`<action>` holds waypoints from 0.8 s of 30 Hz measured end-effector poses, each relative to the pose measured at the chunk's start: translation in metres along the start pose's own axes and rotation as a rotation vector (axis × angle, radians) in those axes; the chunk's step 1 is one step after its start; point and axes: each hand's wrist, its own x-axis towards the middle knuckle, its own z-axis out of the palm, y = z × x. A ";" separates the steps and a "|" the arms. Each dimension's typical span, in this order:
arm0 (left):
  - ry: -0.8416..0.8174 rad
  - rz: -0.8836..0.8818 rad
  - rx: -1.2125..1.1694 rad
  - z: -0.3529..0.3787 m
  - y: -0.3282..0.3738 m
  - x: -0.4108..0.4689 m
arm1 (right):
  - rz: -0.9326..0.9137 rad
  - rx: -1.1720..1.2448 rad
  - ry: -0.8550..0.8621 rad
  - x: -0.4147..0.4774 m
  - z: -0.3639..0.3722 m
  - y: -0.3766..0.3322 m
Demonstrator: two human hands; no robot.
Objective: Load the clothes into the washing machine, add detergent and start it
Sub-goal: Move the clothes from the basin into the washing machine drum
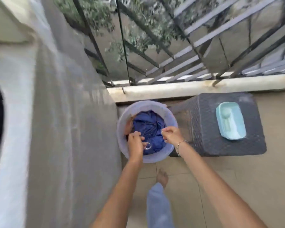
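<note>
A round, translucent lilac plastic bucket [155, 159] stands on beige floor tiles [237, 178] at centre frame, holding crumpled, smooth dark-blue cloth [148, 124]. The left hand [135, 143] curls its fingers into the cloth's lower-left edge, beside a thin silvery ring [148, 146]. The right hand [171, 134] pinches a fold at the cloth's right side; a beaded bracelet [179, 145] circles that wrist. Right of the bucket, touching it, stands a dark stool [229, 148] with a woven-looking texture, carrying a glossy pale-teal rectangular dish [230, 120]. The blurred white washing machine [11, 129] fills the left of the frame.
</note>
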 end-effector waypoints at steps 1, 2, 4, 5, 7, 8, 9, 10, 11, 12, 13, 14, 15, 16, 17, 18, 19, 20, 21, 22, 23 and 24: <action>0.018 -0.026 0.009 0.002 -0.015 0.019 | 0.004 -0.049 -0.005 0.017 0.008 0.018; 0.036 -0.051 0.033 0.004 -0.034 0.039 | -0.002 -0.112 -0.021 0.036 0.020 0.039; 0.068 -0.089 0.084 0.005 -0.066 0.072 | -0.007 -0.261 -0.079 0.069 0.041 0.075; 0.084 -0.120 0.097 0.004 -0.080 0.084 | 0.011 -0.331 -0.117 0.082 0.051 0.093; 0.105 -0.164 0.142 0.002 -0.100 0.103 | 0.007 -0.496 -0.190 0.102 0.067 0.118; 0.112 -0.155 0.178 0.002 -0.110 0.114 | -0.029 -0.586 -0.219 0.110 0.073 0.126; 0.122 -0.137 0.213 0.003 -0.119 0.125 | -0.081 -0.680 -0.254 0.118 0.079 0.132; 0.122 -0.128 0.243 0.002 -0.124 0.130 | -0.132 -0.780 -0.294 0.124 0.084 0.137; 0.097 -0.112 0.264 0.001 -0.129 0.135 | -0.179 -0.883 -0.324 0.130 0.087 0.139; 0.073 -0.095 0.278 0.003 -0.132 0.140 | -0.218 -0.988 -0.346 0.137 0.090 0.141; 0.054 -0.079 0.307 0.004 -0.136 0.146 | -0.268 -1.087 -0.357 0.145 0.093 0.143; 0.053 -0.065 0.324 0.005 -0.140 0.154 | -0.315 -1.182 -0.370 0.152 0.095 0.143; 0.052 -0.053 0.369 0.006 -0.143 0.160 | -0.356 -1.258 -0.386 0.160 0.097 0.145; 0.045 -0.059 0.365 0.008 -0.145 0.166 | -0.378 -1.303 -0.400 0.165 0.098 0.146; 0.037 -0.059 0.383 0.009 -0.149 0.171 | -0.397 -1.336 -0.410 0.172 0.100 0.149; 0.019 -0.058 0.396 0.011 -0.152 0.175 | -0.411 -1.373 -0.419 0.177 0.101 0.150; 0.004 -0.042 0.410 0.013 -0.155 0.180 | -0.439 -1.410 -0.424 0.181 0.102 0.152; -0.007 -0.033 0.419 0.016 -0.157 0.182 | -0.471 -1.445 -0.424 0.185 0.103 0.155; -0.019 -0.016 0.426 0.018 -0.159 0.186 | -0.507 -1.483 -0.418 0.189 0.105 0.157; -0.031 -0.009 0.437 0.020 -0.162 0.188 | -0.534 -1.522 -0.409 0.192 0.106 0.160; -0.038 0.003 0.452 0.021 -0.165 0.191 | -0.557 -1.548 -0.389 0.195 0.107 0.164; -0.041 0.005 0.471 0.022 -0.167 0.192 | -0.580 -1.551 -0.363 0.197 0.107 0.166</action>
